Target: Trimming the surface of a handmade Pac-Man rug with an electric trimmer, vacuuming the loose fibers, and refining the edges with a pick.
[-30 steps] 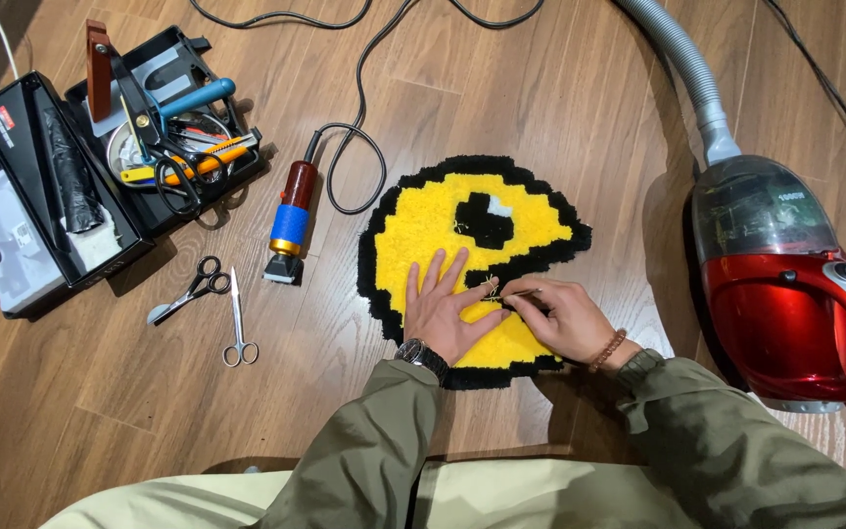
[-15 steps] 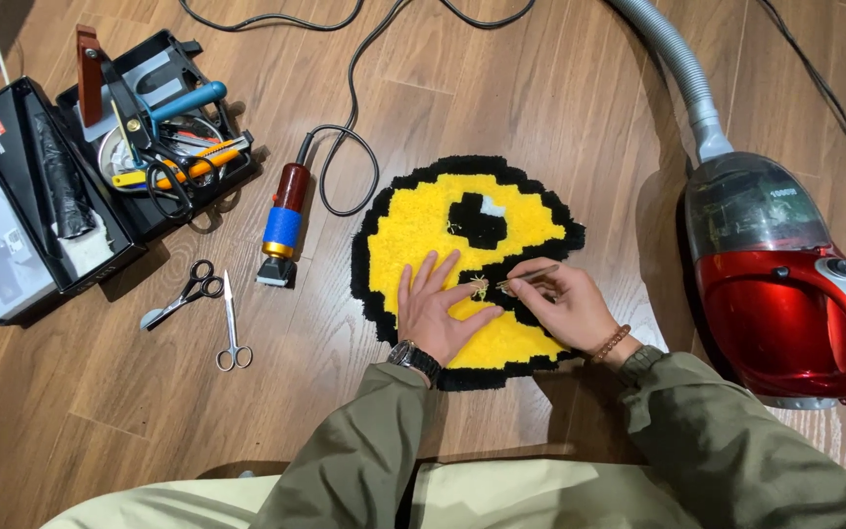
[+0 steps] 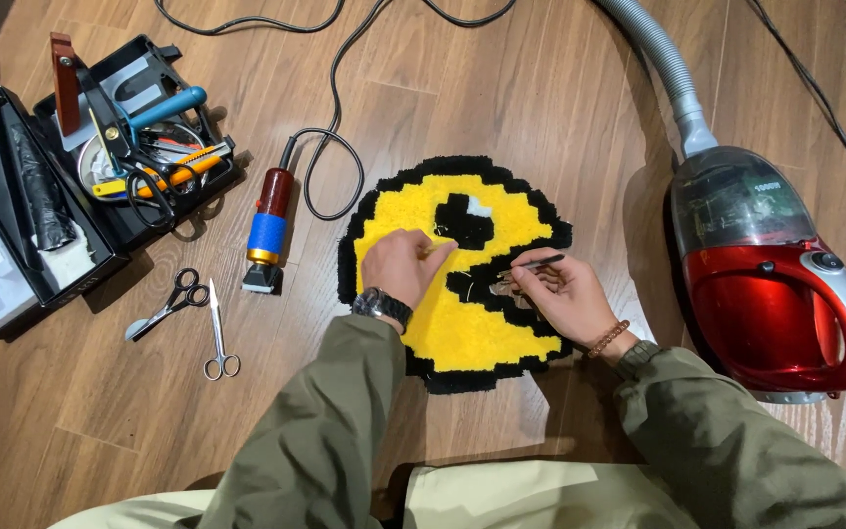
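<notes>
A round tufted rug, yellow with a black border, black eye and black mouth wedge, lies on the wooden floor. My left hand rests on its yellow pile left of the eye, fingers curled, holding nothing that I can see. My right hand sits at the rug's right side by the mouth wedge and grips a thin dark tool, probably small scissors or tweezers, whose tip lies at the black edge. Both sleeves are olive green; a watch is on the left wrist, a bead bracelet on the right.
A red canister vacuum with a grey hose stands right of the rug. A corded trimmer lies to the left, two pairs of scissors beyond it. An open black toolbox full of tools sits at the far left. Cables cross the top.
My left hand has lifted from lying flat and slid up toward the eye, fingers now curled. My right hand has shifted slightly right along the mouth edge with the tool.
</notes>
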